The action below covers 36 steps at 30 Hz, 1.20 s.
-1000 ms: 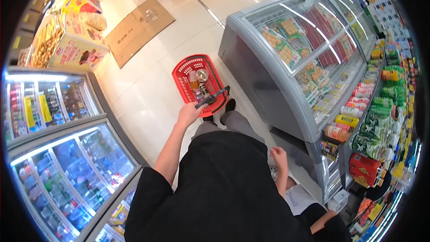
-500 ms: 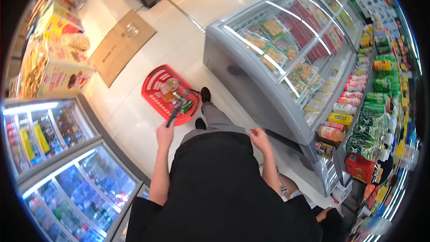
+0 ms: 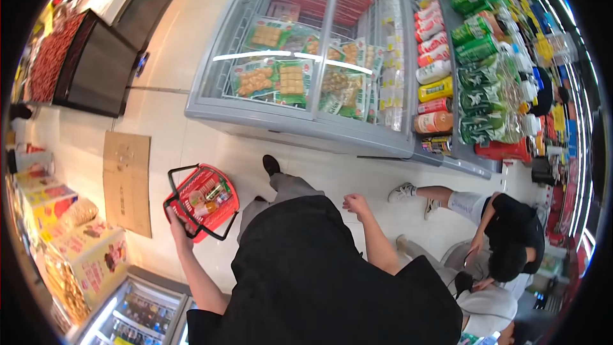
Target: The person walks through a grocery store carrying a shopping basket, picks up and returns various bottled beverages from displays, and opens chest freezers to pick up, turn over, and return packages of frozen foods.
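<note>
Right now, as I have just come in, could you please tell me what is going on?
A person's left hand grips the red basket by a black handle; a few packaged items lie inside. The right hand is loosely curled, with nothing visible in it. A glass-topped display case stands ahead, and a flat piece of cardboard lies on the floor near the basket.

a grey glass-topped freezer (image 3: 300,129) stands on the pale tiled floor (image 3: 163,118) with food packets (image 3: 293,81) inside, and to its right run a row of small bottles and cans (image 3: 435,89) and some green-labelled bottles (image 3: 480,81). at the left, a flat cardboard sheet (image 3: 126,182) lies between a dark stand (image 3: 92,67) heaped with reddish goods (image 3: 56,54) and a pale printed carton (image 3: 96,257) near a lit glass-doored fridge (image 3: 143,310). at the lower right, a person in a black top (image 3: 520,217) is close beside another in pale clothes (image 3: 490,306).
</note>
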Tool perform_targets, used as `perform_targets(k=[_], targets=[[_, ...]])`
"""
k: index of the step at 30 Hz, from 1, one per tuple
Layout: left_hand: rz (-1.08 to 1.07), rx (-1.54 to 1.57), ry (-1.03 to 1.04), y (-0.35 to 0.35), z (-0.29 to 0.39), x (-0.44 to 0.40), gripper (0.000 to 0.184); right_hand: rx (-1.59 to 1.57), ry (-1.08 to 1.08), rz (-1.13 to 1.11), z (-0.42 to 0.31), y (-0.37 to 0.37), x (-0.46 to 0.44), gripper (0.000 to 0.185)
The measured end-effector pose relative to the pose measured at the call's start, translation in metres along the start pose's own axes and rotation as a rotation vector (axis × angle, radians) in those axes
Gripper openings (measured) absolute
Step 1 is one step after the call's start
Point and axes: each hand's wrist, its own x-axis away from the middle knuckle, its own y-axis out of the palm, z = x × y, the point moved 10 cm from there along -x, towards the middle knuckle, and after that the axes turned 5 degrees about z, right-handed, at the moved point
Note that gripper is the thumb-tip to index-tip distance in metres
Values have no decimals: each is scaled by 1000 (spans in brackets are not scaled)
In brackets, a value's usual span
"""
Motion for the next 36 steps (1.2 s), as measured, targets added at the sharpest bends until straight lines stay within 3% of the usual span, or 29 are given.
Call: perform_targets(k=[1, 5, 8, 9, 14, 15, 16, 18, 19, 21, 26, 29, 31, 36], targets=[[-48, 73, 14, -1, 9, -3, 53, -39, 1, 37, 16, -3, 6, 27], [106, 189, 50, -51, 16, -18, 56, -168, 116, 99, 99, 10, 43, 24], [105, 279, 37, -75, -10, -30, 57, -47, 223, 19, 162, 46, 72, 21], [97, 322, 53, -76, -12, -28, 56, -98, 111, -31, 189, 62, 67, 20], [190, 465, 114, -92, -4, -28, 56, -321, 158, -93, 273, 117, 81, 21], [375, 414, 94, -103, -1, -29, 57, -458, 183, -105, 289, 128, 72, 22], [285, 407, 93, -97, 10, -26, 59, -474, 175, -107, 283, 130, 71, 22], [311, 469, 119, -105, 19, -45, 60, -425, 88, -100, 264, 130, 79, 21], [346, 491, 146, -109, 25, -51, 58, -250, 84, -20, 207, 108, 117, 19], [398, 540, 134, -118, 27, -65, 59, -233, 101, -1, 177, 108, 115, 18], [578, 584, 80, -156, 33, -91, 61, -278, 163, -46, 111, 125, 76, 17], [603, 485, 76, -188, 36, -106, 62, -224, 76, -80, 53, 138, 40, 19], [611, 460, 29, -201, 32, -110, 63, -20, 29, -63, -5, 147, 28, 22], [626, 397, -10, -215, 29, -111, 68, -5, -24, -84, -107, 159, 4, 25]])
